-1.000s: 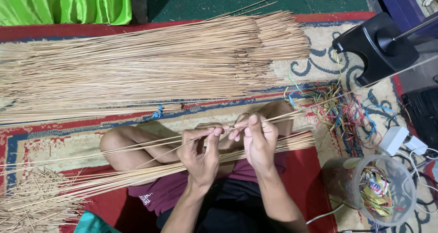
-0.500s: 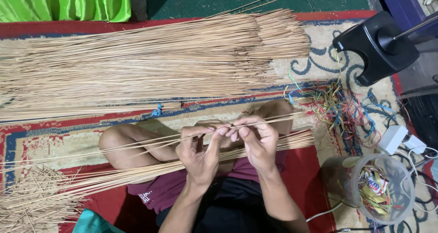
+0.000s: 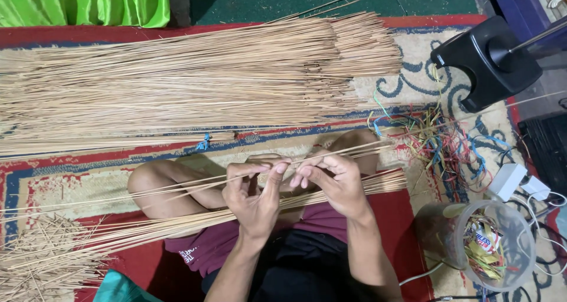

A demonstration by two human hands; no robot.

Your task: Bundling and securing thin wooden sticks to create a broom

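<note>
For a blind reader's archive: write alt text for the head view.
Seen from above, a seated person's left hand and right hand pinch a few thin sticks over crossed legs. A big pile of long sticks lies ahead on a patterned rug, a bundle crosses the lap, and coloured ties and a clear tub sit to the right.

A big pile of sticks (image 3: 177, 77) lies across a patterned rug (image 3: 407, 95), with green cloth (image 3: 88, 3) beyond it. At the right sit a black stand (image 3: 484, 62), a tangle of coloured strips (image 3: 443, 142), a white adapter (image 3: 511, 181) and a clear tub (image 3: 493, 243) of wrappers. Short scraps (image 3: 35, 260) heap at the lower left.
</note>
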